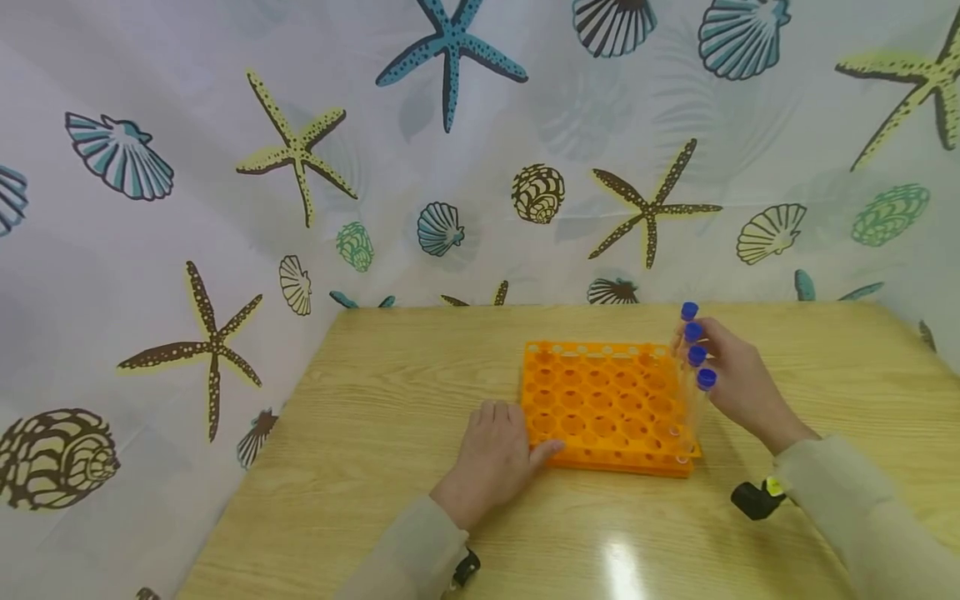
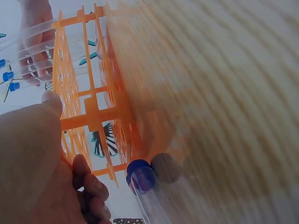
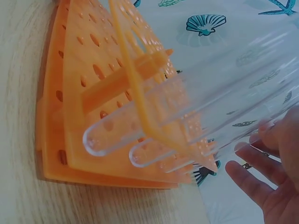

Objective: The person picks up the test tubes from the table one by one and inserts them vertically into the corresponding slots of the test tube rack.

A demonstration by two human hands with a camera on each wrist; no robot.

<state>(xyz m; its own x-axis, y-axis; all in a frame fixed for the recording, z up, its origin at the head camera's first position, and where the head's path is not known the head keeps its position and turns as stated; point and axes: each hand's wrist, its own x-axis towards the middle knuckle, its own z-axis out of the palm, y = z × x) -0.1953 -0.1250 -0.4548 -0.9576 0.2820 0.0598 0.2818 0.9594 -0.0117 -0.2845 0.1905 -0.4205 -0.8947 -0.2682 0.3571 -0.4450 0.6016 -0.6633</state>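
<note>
Grip state first: the right hand (image 1: 738, 379) has its fingers bent near the top of the farthest clear, round-bottomed, blue-capped tube (image 1: 689, 312) and seems to pinch it; the left hand (image 1: 495, 446) holds the near-left corner of the rack between thumb and fingers. On the pale wood-grain surface (image 1: 390, 392) sits the orange plastic rack (image 1: 598, 393), its holes in rows. As far as shows, 4 tubes stand in the column along its right edge, slightly tilted; whether the farthest is fully seated, I cannot tell. Columns to the left show bare holes, so most of the rack looks unfilled. Another clear tube with a blue cap (image 2: 140, 177), the 5th in sight, appears beside the left fingers, close to the surface; whether it lies there or is held is unclear.
</note>
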